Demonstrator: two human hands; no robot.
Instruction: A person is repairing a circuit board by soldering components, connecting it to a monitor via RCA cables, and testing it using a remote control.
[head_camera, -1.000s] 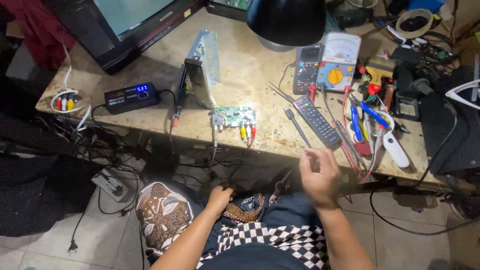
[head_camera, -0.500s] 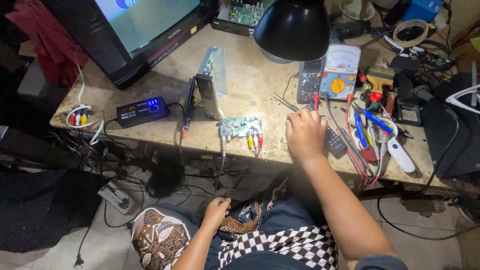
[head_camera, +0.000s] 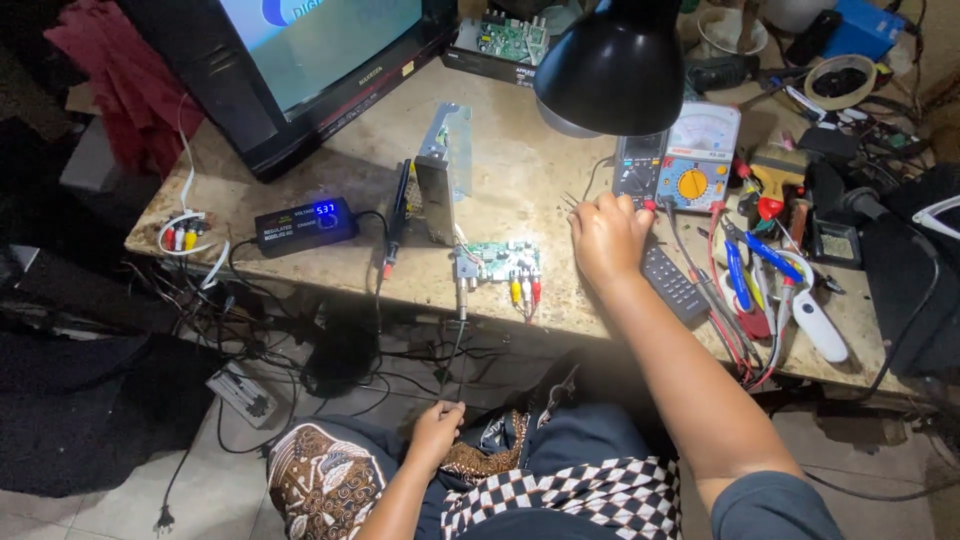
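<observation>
**Right hand among the probes, circuit board close by**

The right hand (head_camera: 608, 238) rests knuckles-up on the tabletop (head_camera: 300, 180), fingers curled down onto thin metal probes or tweezers (head_camera: 574, 203) lying just in front of the digital multimeter (head_camera: 638, 165). Whether it already pinches one I cannot tell; the fingertips are hidden. The probes look light, stiff and slim, likely slippery at the bare metal, so a fingertip pinch along the shaft seems best.

Near that hand, on the side away from the multimeter, lies the small green circuit board (head_camera: 503, 262), at the tabletop's near edge. It appears light, rigid and fragile, and is best taken by its bare edges, clear of the coloured plugs (head_camera: 524, 289) and cables hanging from it.

The left hand (head_camera: 437, 430) sits well apart from the multimeter, below the tabletop edge, loosely closed on the lap and seemingly empty.
</observation>
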